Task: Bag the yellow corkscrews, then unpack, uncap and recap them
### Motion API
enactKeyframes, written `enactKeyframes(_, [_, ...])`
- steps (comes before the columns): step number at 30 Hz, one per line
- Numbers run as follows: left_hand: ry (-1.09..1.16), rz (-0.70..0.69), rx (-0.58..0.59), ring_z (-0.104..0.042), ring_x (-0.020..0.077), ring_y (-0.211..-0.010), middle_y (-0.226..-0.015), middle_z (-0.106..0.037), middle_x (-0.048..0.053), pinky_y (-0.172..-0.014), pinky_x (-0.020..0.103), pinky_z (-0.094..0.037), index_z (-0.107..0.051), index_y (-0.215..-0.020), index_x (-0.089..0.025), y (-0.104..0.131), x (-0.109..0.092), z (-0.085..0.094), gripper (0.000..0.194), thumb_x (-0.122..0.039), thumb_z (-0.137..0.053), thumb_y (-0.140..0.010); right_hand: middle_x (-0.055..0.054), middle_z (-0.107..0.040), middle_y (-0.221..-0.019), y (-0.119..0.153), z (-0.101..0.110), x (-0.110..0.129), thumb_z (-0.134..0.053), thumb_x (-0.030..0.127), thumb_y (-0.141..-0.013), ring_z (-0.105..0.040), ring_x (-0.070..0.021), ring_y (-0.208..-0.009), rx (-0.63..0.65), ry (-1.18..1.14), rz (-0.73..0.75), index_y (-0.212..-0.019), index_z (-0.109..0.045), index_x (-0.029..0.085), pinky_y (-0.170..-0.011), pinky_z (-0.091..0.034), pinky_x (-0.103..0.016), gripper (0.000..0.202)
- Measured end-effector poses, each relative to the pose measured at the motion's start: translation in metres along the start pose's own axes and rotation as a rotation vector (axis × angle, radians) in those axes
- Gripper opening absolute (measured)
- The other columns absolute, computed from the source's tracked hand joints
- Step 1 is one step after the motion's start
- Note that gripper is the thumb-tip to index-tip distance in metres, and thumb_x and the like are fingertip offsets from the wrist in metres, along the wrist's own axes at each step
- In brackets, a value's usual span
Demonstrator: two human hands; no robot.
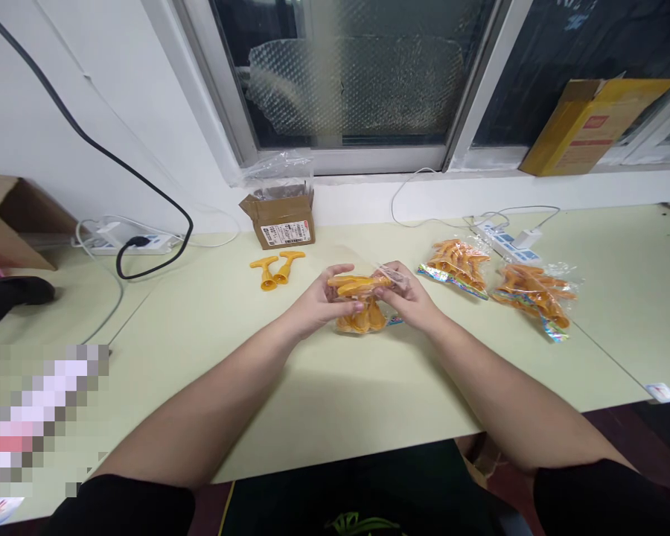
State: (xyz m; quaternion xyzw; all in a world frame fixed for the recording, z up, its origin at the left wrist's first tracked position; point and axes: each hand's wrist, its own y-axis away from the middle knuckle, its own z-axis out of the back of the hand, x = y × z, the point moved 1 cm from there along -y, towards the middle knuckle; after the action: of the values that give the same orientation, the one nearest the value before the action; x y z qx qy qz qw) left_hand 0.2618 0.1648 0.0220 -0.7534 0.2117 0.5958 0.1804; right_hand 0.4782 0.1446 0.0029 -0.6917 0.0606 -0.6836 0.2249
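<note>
Bag of yellow pieces [360,321], one: at the table [335,417], gripped by my left hand [319,304] and right hand [412,301]. Hazard: uneven pinching could tear thin plastic, spilling contents.

The left arm [212,402] and right arm [508,387] reach forward and slant in toward each other. The left hand [322,301] and right hand [416,299] are close together, fingers [340,269] bent, thumbs [347,307] pointing in toward the middle.
</note>
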Motion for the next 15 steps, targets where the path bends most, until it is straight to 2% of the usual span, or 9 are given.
enactKeyframes(4, [-0.044,-0.006,-0.028,-0.072,0.02,-0.092,-0.1,-0.075,0.006,-0.09,0.035,-0.055,-0.062,-0.113,-0.016,-0.004,0.004,0.004,0.058,-0.026,-0.095,-0.067,-0.005,-0.07,-0.11,-0.002,0.003,0.004,-0.075,0.051,-0.088,-0.066,-0.0214,-0.102,-0.003,-0.025,0.05,-0.106,-0.067,0.026,-0.091,-0.054,-0.037,0.031])
enactKeyframes(8, [-0.022,-0.022,-0.012,-0.073,0.0194,-0.091,-0.1,-0.076,0.006,-0.087,0.034,-0.055,-0.064,-0.117,-0.016,-0.006,0.002,0.008,0.06,-0.024,-0.095,-0.066,-0.005,-0.074,-0.097,-0.003,0.004,0.008,-0.072,0.051,-0.091,-0.068,-0.0202,-0.094,-0.183,-0.004,0.056,-0.088,-0.075,0.025,-0.092,-0.054,-0.037,0.026])
enactKeyframes(11, [0.002,0.007,0.039,-0.073,0.0183,-0.089,-0.099,-0.076,0.007,-0.086,0.032,-0.056,-0.068,-0.113,-0.015,-0.007,0.002,0.01,0.052,-0.025,-0.094,-0.068,-0.004,-0.075,-0.088,-0.004,0.002,0.006,-0.074,0.059,-0.087,-0.07,-0.0206,-0.086,-0.298,-0.19,-0.057,-0.082,-0.073,0.024,-0.084,-0.059,-0.037,0.035])
enactKeyframes(15, [0.108,0.175,0.071,-0.072,0.0183,-0.082,-0.092,-0.076,0.008,-0.08,0.031,-0.057,-0.071,-0.101,-0.013,-0.007,0.007,0.013,0.037,-0.035,-0.089,-0.077,-0.006,-0.076,-0.08,-0.007,0.001,0.0,-0.072,0.067,-0.083,-0.072,-0.0225,-0.075,-0.363,-0.372,-0.287,-0.077,-0.069,0.022,-0.068,-0.062,-0.036,0.046])
